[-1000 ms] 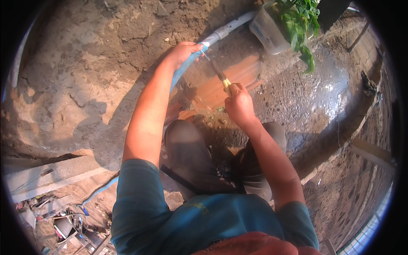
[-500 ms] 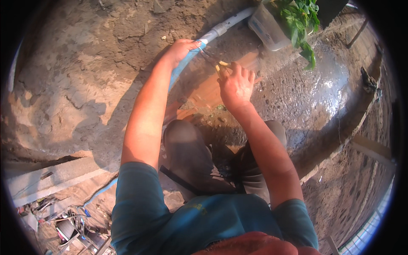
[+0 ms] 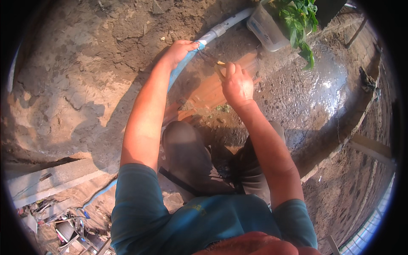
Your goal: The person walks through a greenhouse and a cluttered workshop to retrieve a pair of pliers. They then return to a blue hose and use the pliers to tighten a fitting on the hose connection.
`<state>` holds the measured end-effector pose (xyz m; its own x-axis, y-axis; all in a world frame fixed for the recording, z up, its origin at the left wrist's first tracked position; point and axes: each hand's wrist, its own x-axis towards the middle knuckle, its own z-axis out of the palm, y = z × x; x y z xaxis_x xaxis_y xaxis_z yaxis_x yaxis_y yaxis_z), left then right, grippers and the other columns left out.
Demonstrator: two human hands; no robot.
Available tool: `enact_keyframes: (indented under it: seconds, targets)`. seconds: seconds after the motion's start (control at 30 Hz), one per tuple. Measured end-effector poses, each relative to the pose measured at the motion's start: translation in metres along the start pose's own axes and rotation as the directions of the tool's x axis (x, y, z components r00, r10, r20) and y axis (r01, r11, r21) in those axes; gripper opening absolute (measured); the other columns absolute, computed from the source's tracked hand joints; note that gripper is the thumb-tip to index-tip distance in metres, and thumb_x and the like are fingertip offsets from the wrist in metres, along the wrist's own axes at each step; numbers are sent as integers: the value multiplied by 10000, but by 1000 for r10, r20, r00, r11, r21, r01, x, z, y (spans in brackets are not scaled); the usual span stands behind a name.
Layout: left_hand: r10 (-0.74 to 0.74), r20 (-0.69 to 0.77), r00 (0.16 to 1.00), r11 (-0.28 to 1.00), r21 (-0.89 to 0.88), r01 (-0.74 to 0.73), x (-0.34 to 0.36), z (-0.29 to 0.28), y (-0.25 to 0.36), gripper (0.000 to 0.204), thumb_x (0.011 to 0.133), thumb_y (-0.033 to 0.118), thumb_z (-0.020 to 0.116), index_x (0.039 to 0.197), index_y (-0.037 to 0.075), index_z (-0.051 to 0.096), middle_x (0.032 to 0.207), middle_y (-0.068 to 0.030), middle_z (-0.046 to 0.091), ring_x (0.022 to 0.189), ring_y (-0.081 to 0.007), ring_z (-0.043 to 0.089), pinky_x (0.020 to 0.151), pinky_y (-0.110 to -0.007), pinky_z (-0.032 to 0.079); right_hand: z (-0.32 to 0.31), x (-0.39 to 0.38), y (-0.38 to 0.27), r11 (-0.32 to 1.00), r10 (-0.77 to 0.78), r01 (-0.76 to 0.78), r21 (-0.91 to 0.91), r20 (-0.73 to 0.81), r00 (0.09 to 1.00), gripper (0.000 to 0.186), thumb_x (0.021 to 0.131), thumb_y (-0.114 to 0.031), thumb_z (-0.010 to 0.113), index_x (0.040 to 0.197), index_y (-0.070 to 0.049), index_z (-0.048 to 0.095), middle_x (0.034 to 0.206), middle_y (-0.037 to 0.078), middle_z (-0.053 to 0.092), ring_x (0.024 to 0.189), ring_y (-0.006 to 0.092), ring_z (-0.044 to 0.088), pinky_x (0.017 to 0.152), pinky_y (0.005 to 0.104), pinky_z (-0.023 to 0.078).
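Note:
My left hand (image 3: 180,52) is closed round the end of a flat blue hose (image 3: 176,74), where the hose meets a grey pipe (image 3: 233,21). My right hand (image 3: 238,83) grips a pair of yellow-handled pliers (image 3: 220,63), fingers curled round the handles. The dark jaws point up and left to the hose end beside my left thumb. Thin wire seems to be at the jaws, but it is too small to make out clearly. Part of the hose passes behind my left forearm.
A clear plastic tub (image 3: 267,32) stands by the pipe at the upper right, with leafy green stems (image 3: 299,29) over it. Reddish boards (image 3: 212,87) lie before my knees. Wet mud (image 3: 327,80) shines at the right. Concrete beams (image 3: 59,178) and scattered tools lie at the lower left.
My right fingers have curled tighter and the pliers' handles have come closer together. The pliers have turned slightly. My left hand stays on the hose end.

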<state>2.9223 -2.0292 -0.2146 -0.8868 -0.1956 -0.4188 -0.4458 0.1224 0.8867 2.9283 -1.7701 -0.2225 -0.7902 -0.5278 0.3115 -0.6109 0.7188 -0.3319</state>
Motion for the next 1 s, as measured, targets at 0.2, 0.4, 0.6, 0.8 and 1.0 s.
enact_keyframes:
  seconds: [0.2,0.4,0.6,0.8,1.0]
  targets:
    - [31,-9,999,999,11,-31,-4,3,4,363,932,331,662,1084,3,695,842,-69,679,738,-139,616,677,-294,481,-7,9,6,993,60,-71,90,116,991,377,804,-209,696,1152,-103,596,919,163,649,797,374,668,668,458,549]
    - [11,-33,999,1000,-27,-11,-4,4,1,369,935,321,658,1112,-3,682,857,-68,681,753,-140,621,703,-303,486,-7,12,4,983,122,-153,105,256,959,342,803,-107,624,1145,-104,619,945,190,658,839,397,671,715,475,549]
    - [16,-43,999,1000,-20,-17,0,5,-5,361,952,305,636,1119,-12,676,868,-68,685,773,-140,627,741,-298,483,-2,9,2,914,180,-301,271,394,901,349,807,-110,565,1147,-90,643,932,231,686,869,397,675,794,478,531]
    - [28,-66,997,999,-24,-29,-5,8,-1,337,941,299,642,1075,-3,703,905,-60,697,814,-131,620,762,-292,479,-7,16,10,792,161,-433,429,538,827,299,824,-163,589,1082,-69,706,875,238,690,851,396,674,793,463,521]
    - [32,-89,996,999,14,-31,-12,14,4,344,944,316,640,1053,-1,716,931,-53,705,834,-121,616,777,-284,480,-24,27,17,807,159,-469,358,634,757,340,863,-368,661,999,-61,713,842,187,696,778,360,667,732,432,518]
